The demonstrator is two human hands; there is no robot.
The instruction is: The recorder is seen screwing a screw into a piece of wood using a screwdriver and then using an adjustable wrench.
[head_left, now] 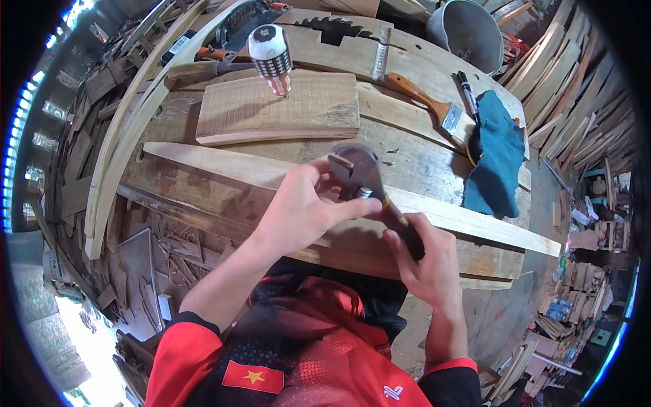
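Note:
An adjustable wrench with a dark brown body is held between my two hands, above the near edge of the workbench. My left hand is at its head, with the thumb on the worm screw and the other fingers behind the jaws. The handle's lower end sits in my right hand, fingers wrapped around it. Below the wrench, a long, thin strip of pale wood lies across the bench. Beyond it rests a thick wooden block. A screwdriver with a rounded white, black and red handle stands upright on that block.
Right of the block are a paintbrush, a marker and a teal cloth. A clear tube and a toothed saw blade lie farther back, near a metal pot. Long curved strips cross the left side.

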